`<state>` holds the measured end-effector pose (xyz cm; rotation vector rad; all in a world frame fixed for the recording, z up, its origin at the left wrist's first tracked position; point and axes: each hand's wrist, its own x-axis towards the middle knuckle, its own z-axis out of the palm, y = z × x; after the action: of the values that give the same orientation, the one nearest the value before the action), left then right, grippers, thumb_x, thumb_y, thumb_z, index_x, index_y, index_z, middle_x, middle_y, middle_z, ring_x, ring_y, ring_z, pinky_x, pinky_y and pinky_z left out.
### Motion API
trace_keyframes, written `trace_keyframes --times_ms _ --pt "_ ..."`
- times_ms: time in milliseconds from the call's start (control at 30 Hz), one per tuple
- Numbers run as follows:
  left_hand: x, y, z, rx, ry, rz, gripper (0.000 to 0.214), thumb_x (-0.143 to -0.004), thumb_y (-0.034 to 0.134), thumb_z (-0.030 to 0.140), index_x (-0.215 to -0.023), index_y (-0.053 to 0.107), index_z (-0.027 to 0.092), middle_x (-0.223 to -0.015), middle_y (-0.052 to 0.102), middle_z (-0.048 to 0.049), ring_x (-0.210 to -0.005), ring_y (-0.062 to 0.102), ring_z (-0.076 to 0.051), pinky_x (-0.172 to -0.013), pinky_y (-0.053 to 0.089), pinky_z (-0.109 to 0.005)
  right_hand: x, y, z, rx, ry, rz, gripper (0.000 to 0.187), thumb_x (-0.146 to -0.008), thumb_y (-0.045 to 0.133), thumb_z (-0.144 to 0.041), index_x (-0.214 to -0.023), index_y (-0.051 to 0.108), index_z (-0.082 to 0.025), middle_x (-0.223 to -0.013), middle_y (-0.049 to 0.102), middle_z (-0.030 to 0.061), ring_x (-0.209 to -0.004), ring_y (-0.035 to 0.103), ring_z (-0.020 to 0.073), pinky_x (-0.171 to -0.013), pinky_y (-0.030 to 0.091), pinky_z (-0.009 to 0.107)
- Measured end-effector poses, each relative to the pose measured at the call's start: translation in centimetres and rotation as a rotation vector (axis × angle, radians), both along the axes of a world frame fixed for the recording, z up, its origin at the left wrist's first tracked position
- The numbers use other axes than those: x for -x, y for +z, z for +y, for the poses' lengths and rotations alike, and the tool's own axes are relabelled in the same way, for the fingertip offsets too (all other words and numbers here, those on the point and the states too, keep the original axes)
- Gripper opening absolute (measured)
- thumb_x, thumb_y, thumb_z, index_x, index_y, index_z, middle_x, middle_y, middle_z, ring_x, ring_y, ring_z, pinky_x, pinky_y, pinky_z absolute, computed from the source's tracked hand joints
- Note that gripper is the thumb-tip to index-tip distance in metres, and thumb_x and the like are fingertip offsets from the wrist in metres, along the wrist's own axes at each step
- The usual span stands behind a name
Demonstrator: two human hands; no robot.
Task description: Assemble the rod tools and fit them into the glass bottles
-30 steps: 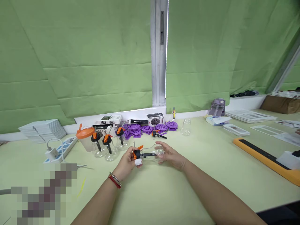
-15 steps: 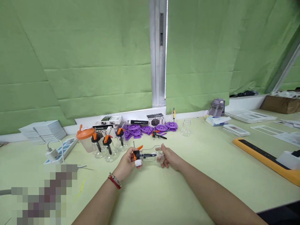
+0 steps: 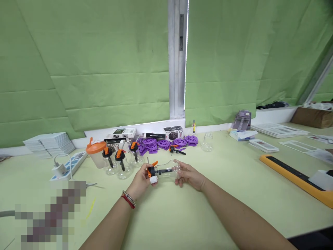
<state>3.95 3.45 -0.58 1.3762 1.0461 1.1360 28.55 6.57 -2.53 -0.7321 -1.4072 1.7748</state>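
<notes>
One glass bottle (image 3: 166, 171): left hand (image 3: 142, 178) clasps its cap (image 3: 151, 171), right hand (image 3: 191, 176) curls half-open round its base.

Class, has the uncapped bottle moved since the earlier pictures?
No: judged against the grey frame, the uncapped bottle stands in the same place, to its right.

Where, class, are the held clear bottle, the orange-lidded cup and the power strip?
Clear bottle (image 3: 167, 176), head view: near side.
Orange-lidded cup (image 3: 97, 160), head view: front wall.
Power strip (image 3: 77, 161), head view: top face.
</notes>
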Motion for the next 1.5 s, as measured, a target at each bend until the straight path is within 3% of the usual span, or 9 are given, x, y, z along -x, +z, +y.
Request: trace_keyframes --times_ms 167,267,467,633,767,933,1200,1300,1500 --pt "0.0 0.3 -0.1 0.015 -0.012 0.0 0.054 -0.059 0.079 0.028 -0.096 0.04 0.021 -0.069 0.059 0.0039 -0.055 0.062 -0.014 -0.053 0.051 -0.028 0.6 -1.1 0.9 -0.042 -0.083 -0.136 0.054 -0.081 0.049 -0.063 -0.108 0.054 -0.016 -0.083 0.063 0.0059 -0.047 0.055 0.0096 -0.036 0.034 0.019" --pt "0.0 0.2 0.0 0.014 -0.01 0.009 0.055 -0.059 0.079 0.028 -0.096 0.04 0.021 -0.067 0.059 0.0046 -0.055 0.061 -0.014 -0.053 0.05 -0.027 1.0 -1.7 1.3 -0.107 -0.181 -0.178 0.059 -0.082 0.042 -0.068 -0.098 0.059 -0.013 -0.071 0.059 0.0038 -0.053 0.054 0.011 -0.043 0.039 0.021" --pt "0.0 -0.2 0.0 0.0 0.022 0.013 0.054 -0.06 0.078 0.031 -0.097 0.039 0.022 -0.069 0.06 0.0034 -0.056 0.06 -0.014 -0.052 0.049 -0.027 1.0 -1.0 0.9 -0.082 -0.186 -0.037 0.063 -0.079 0.056 -0.059 -0.129 0.04 -0.025 -0.099 0.059 0.0066 -0.078 0.062 0.0169 -0.059 0.05 0.028" --pt "0.1 -0.4 0.2 -0.002 0.022 0.028 0.052 -0.063 0.076 0.031 -0.097 0.038 0.021 -0.065 0.057 0.0052 -0.053 0.055 -0.011 -0.05 0.047 -0.024 0.4 -0.5 0.7 -0.081 -0.072 -0.008 0.065 -0.068 0.075 -0.038 -0.124 0.045 -0.026 -0.126 0.049 0.0091 -0.082 0.063 0.0156 -0.065 0.052 0.028" --pt "0.1 -0.9 0.4 0.001 0.022 0.023 0.051 -0.064 0.075 0.032 -0.098 0.038 0.021 -0.065 0.055 0.006 -0.054 0.053 -0.01 -0.05 0.046 -0.024 0.9 -0.8 1.1 -0.066 -0.131 -0.105 0.049 -0.077 0.063 -0.05 -0.111 0.049 -0.019 -0.101 0.058 0.0075 -0.06 0.061 0.0106 -0.047 0.046 0.022" --pt "0.1 -0.7 0.3 -0.002 0.034 0.015 0.054 -0.062 0.076 0.032 -0.099 0.038 0.021 -0.068 0.056 0.0052 -0.054 0.054 -0.01 -0.05 0.047 -0.024 1.7 -1.3 1.3 -0.107 -0.222 -0.209 0.054 -0.083 0.04 -0.065 -0.115 0.043 -0.022 -0.075 0.059 0.0005 -0.048 0.054 0.0094 -0.036 0.037 0.018" --pt "0.1 0.0 0.0 -0.012 0.042 0.013 0.053 -0.061 0.077 0.031 -0.096 0.04 0.021 -0.067 0.054 0.0054 -0.053 0.055 -0.011 -0.049 0.047 -0.025 0.4 -0.4 0.6 -0.133 -0.079 -0.078 0.061 -0.07 0.072 -0.043 -0.122 0.044 -0.026 -0.109 0.056 0.0056 -0.072 0.06 0.0123 -0.051 0.047 0.021" --pt "0.0 0.3 0.0 -0.019 0.017 -0.003 0.052 -0.061 0.078 0.032 -0.096 0.041 0.021 -0.069 0.055 0.0044 -0.054 0.057 -0.012 -0.048 0.047 -0.025 0.4 -0.4 0.7 -0.09 -0.081 -0.082 0.066 -0.076 0.064 -0.047 -0.131 0.034 -0.029 -0.094 0.062 0.0032 -0.059 0.06 0.0112 -0.047 0.044 0.022" --pt "0.0 0.8 -0.3 -0.022 0.005 -0.003 0.053 -0.061 0.078 0.031 -0.099 0.042 0.021 -0.07 0.057 0.0037 -0.055 0.058 -0.013 -0.05 0.049 -0.027 0.9 -1.1 1.1 -0.086 -0.172 -0.162 0.063 -0.084 0.039 -0.066 -0.118 0.053 -0.015 -0.072 0.062 0.0048 -0.051 0.056 0.0122 -0.044 0.042 0.023"
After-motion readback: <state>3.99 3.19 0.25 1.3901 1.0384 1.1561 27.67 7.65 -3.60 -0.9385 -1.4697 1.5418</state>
